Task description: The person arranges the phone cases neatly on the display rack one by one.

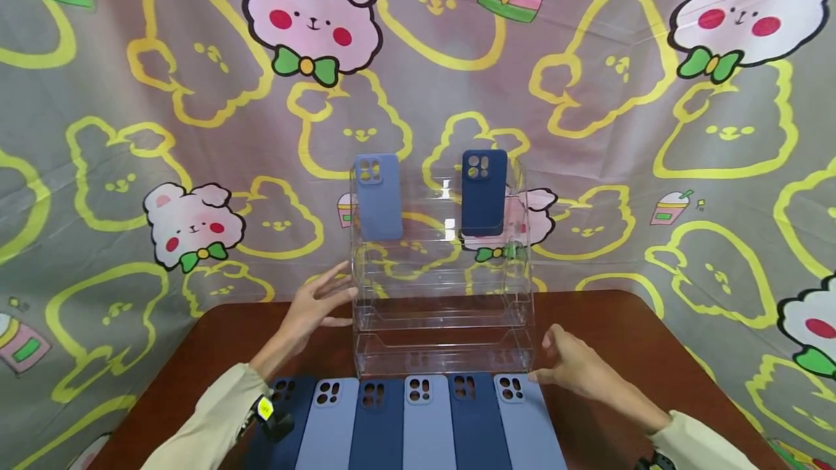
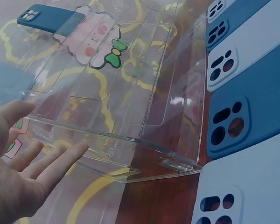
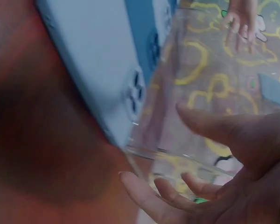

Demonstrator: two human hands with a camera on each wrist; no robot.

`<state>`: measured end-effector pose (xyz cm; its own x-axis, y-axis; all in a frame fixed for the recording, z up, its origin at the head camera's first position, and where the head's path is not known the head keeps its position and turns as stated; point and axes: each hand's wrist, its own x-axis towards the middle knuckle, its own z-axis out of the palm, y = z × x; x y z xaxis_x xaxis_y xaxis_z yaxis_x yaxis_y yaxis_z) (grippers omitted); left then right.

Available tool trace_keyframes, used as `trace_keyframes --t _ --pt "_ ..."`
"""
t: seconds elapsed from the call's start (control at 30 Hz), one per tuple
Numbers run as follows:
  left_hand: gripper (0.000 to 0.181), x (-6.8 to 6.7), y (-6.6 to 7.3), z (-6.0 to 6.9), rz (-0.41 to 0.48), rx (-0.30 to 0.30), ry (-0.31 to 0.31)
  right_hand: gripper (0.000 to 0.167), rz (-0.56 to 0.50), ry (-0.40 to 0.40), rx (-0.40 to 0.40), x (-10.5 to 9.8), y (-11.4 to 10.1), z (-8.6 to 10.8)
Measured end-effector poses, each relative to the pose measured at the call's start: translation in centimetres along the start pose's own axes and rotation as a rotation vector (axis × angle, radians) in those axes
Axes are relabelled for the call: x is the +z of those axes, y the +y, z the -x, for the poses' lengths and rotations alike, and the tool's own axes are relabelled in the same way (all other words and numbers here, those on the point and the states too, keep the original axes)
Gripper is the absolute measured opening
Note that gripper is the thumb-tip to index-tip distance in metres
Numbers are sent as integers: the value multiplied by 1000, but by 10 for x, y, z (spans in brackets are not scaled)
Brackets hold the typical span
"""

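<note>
A clear tiered display rack (image 1: 444, 363) stands upright on the table. Near its top, a light blue phone case (image 1: 380, 198) leans at the left and a dark blue phone case (image 1: 484, 194) at the right. Beside the rack's left side is my left hand (image 1: 320, 303), fingers spread; whether the fingertips touch the plastic is unclear. My right hand (image 1: 578, 365), its fingers loosely bent around nothing, hovers by the rack's lower right corner. Its thumb lies close to the top of a light blue phone case (image 1: 529, 423), the rightmost in the front row; contact cannot be made out.
Several phone cases in alternating dark and light blue, among them a dark blue one (image 1: 377, 430), lie side by side before the rack. The brown wooden table (image 1: 614, 321) has rounded back corners. Behind it hangs a cartoon-printed cloth (image 1: 444, 100).
</note>
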<state>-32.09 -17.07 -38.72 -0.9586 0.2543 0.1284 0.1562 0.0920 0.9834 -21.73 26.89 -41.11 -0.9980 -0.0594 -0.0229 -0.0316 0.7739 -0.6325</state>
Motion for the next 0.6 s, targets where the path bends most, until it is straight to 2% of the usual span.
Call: trace_keyframes --t 0.13,0.2,0.27,0.47,0.6 --pt "68 3 -4 0 -25 37 -16 89 -70 -77 30 14 12 10" --pt "68 4 -5 0 -39 34 -28 103 -55 -97 47 22 16 14" --pt "68 6 -7 0 -45 32 -30 110 -4 -99 48 30 19 17" --pt "66 10 -5 -3 -44 57 13 108 132 -52 23 45 24 20" --pt "66 11 -2 -5 -55 67 29 95 104 -33 21 49 26 18"
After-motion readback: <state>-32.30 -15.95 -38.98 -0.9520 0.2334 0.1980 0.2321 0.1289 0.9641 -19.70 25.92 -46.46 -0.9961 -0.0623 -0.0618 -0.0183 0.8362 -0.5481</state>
